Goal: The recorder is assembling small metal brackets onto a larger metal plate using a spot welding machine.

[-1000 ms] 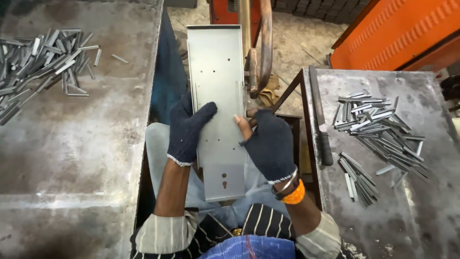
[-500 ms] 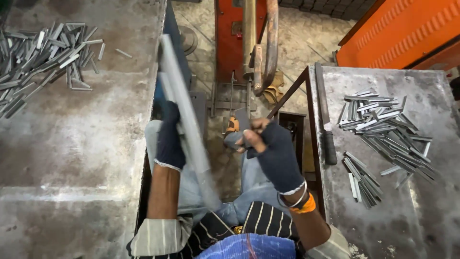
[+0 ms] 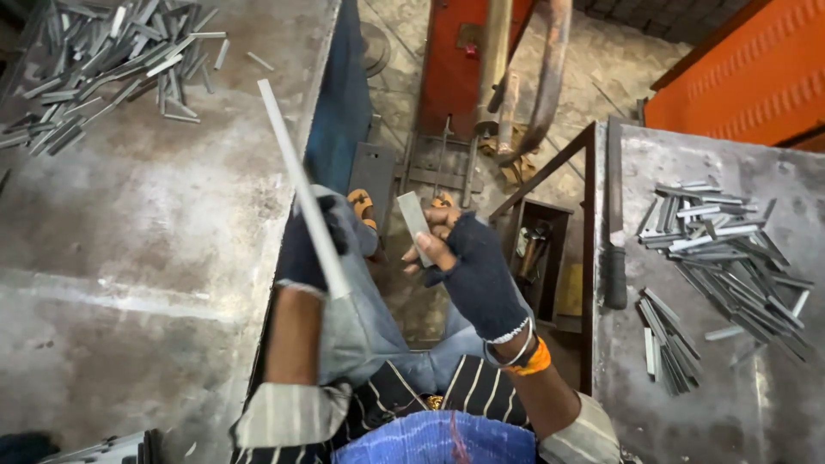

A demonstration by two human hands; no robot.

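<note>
Left hand (image 3: 302, 245) clenched on the edge-on sheet-metal panel (image 3: 301, 189), right hand (image 3: 468, 258) pinching a small metal strip (image 3: 413, 215) just right of the panel (above the lap), better kept steady and clear of panel edges.

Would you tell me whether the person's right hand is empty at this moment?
No, the right hand pinches a small flat metal strip in its fingertips, while the left hand grips the long metal panel edge-on.

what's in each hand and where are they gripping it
The left hand grips a long flat metal panel, seen edge-on, near its lower end. The right hand pinches a small metal strip by its lower end.
</note>
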